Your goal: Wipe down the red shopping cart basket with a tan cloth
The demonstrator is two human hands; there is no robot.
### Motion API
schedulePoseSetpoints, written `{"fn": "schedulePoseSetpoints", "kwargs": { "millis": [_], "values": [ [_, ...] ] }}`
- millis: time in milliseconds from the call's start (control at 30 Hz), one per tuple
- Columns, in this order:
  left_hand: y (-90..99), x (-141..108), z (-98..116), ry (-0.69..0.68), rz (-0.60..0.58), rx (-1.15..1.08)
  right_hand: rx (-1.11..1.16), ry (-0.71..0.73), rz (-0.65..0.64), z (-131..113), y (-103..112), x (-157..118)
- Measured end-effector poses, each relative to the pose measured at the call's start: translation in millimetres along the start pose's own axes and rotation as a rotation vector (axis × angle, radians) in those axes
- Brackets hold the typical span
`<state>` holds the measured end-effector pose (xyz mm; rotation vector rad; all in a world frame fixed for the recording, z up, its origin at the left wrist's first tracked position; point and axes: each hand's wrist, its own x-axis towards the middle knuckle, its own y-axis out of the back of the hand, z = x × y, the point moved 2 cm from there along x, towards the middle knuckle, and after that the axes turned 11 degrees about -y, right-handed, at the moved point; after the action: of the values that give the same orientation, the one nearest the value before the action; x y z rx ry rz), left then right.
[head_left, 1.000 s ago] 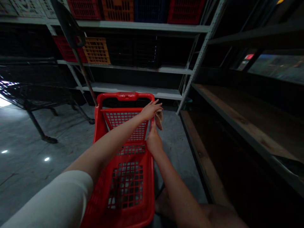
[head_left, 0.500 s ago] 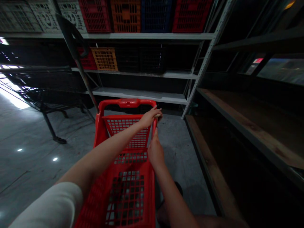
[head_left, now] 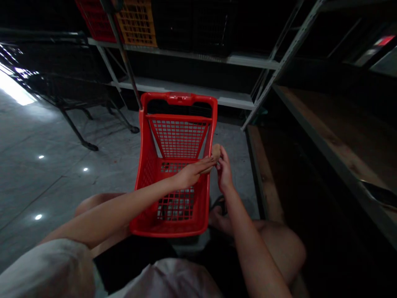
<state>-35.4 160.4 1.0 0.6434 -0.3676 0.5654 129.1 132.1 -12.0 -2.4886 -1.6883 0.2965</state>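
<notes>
Gridded red basket (head_left: pixel 169 229), tan cloth (head_left: pixel 216 151)
Floor (head_left: pixel 108 174) grey, shelf (head_left: pixel 242 61) pale grey; on it, a dark red crate (head_left: pixel 96 20) and a yellow-orange crate (head_left: pixel 136 22) with a lattice pattern. The sleeve (head_left: pixel 46 269) is off-white, the shorts (head_left: pixel 133 256) black.

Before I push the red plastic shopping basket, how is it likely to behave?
The red plastic shopping basket looks stiff: its moulded rim shows no sag. It is probably light for its size, given the open lattice of its back panel. The end with the handle looks taller than the near end, so pushing there might tip it.
</notes>
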Motion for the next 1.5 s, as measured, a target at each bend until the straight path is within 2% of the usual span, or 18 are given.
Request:
{"fn": "schedulePoseSetpoints", "kwargs": {
  "millis": [167, 267, 333, 400, 500, 600, 667, 733, 800, 900, 967, 1033, 1133, 1267, 1367, 1433, 1500],
  "values": [
    [-29.9, -58, 72, 0.076, -0.118, 0.007, -0.374, 0.094, 0.028, -4, -5, -71],
    [-42.3, -82, 109, 0.126, -0.211, 0.031, -0.446, 0.064, 0.079, 6, -6, -128],
    [-47.6, -94, 121, 0.133, -0.261, 0.036, -0.426, 0.034, 0.121, 12, -6, -158],
    [-49.3, -100, 123, 0.133, -0.3, 0.036, -0.38, 0.019, 0.153, 16, -8, -173],
    [-44.0, -95, 107, 0.101, -0.319, 0.084, -0.315, 0.008, 0.155, 19, -12, -164],
    [-28.8, -76, 81, 0.092, -0.191, 0.222, -0.306, -0.021, 0.131, 17, -15, -136],
    [-17.1, -63, 67, 0.164, -0.076, 0.306, -0.353, -0.021, 0.1, 14, -16, -124],
    [-10.6, -57, 60, 0.273, -0.079, 0.358, -0.433, 0.018, 0.044, 11, -17, -125],
    [-11.1, -61, 61, 0.376, -0.195, 0.372, -0.5, 0.055, 0.011, 11, -16, -136],
    [-18.6, -82, 75, 0.428, -0.347, 0.331, -0.508, 0.015, 0.101, 16, -7, -161],
    [-21.7, -99, 87, 0.424, -0.378, 0.356, -0.517, -0.017, 0.193, 17, 1, -174],
    [-20.8, -113, 96, 0.459, -0.365, 0.435, -0.571, 0.02, 0.244, 14, 4, -176],
    [-17.8, -118, 103, 0.547, -0.396, 0.447, -0.667, 0.18, 0.23, -1, -1, -147],
    [-17.1, -106, 105, 0.604, -0.547, 0.329, -0.845, 0.381, 0.11, -22, -15, -63],
    [-16.1, -98, 102, 0.583, -0.516, 0.303, -0.936, 0.429, 0.041, -32, -19, -19],
    [-17.0, -98, 97, 0.547, -0.464, 0.318, -0.948, 0.436, -0.031, -33, -16, -19],
    [-20.2, -99, 92, 0.482, -0.433, 0.364, -0.94, 0.449, -0.122, -30, -10, -46]
  ]
}}
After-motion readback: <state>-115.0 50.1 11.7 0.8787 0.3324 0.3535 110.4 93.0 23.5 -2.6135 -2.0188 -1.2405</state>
